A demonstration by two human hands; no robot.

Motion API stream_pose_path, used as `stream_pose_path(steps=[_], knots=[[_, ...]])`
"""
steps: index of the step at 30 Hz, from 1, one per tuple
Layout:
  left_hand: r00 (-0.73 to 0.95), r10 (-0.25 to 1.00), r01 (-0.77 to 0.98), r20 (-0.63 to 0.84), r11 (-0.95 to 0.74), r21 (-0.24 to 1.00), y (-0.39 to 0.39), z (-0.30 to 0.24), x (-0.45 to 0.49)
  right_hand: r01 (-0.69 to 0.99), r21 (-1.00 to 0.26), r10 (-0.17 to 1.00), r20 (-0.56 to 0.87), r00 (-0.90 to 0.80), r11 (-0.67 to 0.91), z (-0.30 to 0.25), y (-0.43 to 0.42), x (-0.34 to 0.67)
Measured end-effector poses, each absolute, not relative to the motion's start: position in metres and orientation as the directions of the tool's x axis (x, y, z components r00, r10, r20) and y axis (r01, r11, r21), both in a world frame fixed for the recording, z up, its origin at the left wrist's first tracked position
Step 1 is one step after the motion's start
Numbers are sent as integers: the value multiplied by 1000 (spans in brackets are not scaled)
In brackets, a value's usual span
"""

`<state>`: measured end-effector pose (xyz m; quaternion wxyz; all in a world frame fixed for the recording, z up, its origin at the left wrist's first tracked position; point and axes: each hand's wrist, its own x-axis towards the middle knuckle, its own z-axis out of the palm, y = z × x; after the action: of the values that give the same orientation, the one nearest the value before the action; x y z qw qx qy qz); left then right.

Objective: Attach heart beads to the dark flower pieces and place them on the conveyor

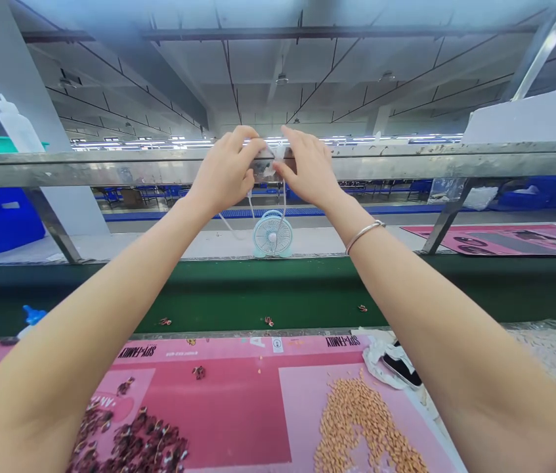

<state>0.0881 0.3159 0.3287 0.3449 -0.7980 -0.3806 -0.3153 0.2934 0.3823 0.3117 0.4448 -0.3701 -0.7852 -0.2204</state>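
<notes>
Where the hands meet: the left hand (226, 172) and right hand (307, 167) are raised in front of a steel rail (381, 161), with a small clear glossy piece (268, 162) between them.
Left hand: curled and grasping one side of the piece, with its fingers (243, 136) arching over the top; the palm and thumb side are partly turned away.
Right hand: also closed on the piece from the other side, its fingers (295, 138) reaching over the top. A silver bangle (365, 236) circles this wrist.
Held piece: mostly hidden by the fingers and blending with the bright rail behind it, so its shape and exact kind are hard to make out. How firmly each hand grips it is also hard to judge.
Cords: thin white cords (251, 207) hang below the hands; their upper ends vanish behind the fingers, so any join to the piece is hidden.
Below the hands: a pale blue desk fan (272, 235) stands on a pale ledge beyond a green conveyor belt (258, 295).
Near edge: a pink printed mat (218, 394) carries a heap of tan seeds (361, 427) and dark red pieces (130, 440), both partly cut off by the frame or forearms.
Beside the seeds: crumpled white plastic (373, 355) lies around a black object (400, 368), too covered to identify.
</notes>
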Motion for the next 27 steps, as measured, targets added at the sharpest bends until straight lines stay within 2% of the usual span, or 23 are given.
stream_pose_path(steps=[8, 12, 14, 15, 16, 18, 19, 21, 24, 27], knots=[[557, 424, 812, 714, -459, -360, 306, 314, 79, 772, 38, 318, 897, -306, 634, 295, 376, 297], [571, 400, 794, 717, -493, -356, 291, 304, 71, 752, -23, 275, 938, -212, 659, 277, 367, 305], [550, 379, 796, 744, -508, -329, 280, 287, 58, 722, -103, 322, 931, -172, 684, 245, 359, 312], [525, 382, 806, 760, -509, -300, 274, 273, 49, 706, -168, 383, 911, -156, 688, 221, 354, 316], [489, 414, 826, 768, -503, -254, 268, 256, 39, 691, -257, 490, 857, -160, 676, 193, 349, 320], [400, 554, 878, 730, -460, -133, 259, 211, 14, 691, -323, 633, 733, -250, 647, 128, 339, 326], [362, 662, 903, 656, -423, -73, 256, 185, 2, 693, -349, 693, 655, -302, 631, 95, 334, 328], [327, 798, 929, 507, -370, -18, 255, 129, -21, 707, -400, 791, 476, -384, 584, 33, 329, 330], [208, 928, 973, 308, -228, 30, 262, 56, -49, 743, -450, 868, 263, -421, 496, -29, 334, 329], [50, 985, 996, 163, -60, 60, 277, 9, -72, 766, -475, 896, 132, -425, 433, -56, 351, 326]])
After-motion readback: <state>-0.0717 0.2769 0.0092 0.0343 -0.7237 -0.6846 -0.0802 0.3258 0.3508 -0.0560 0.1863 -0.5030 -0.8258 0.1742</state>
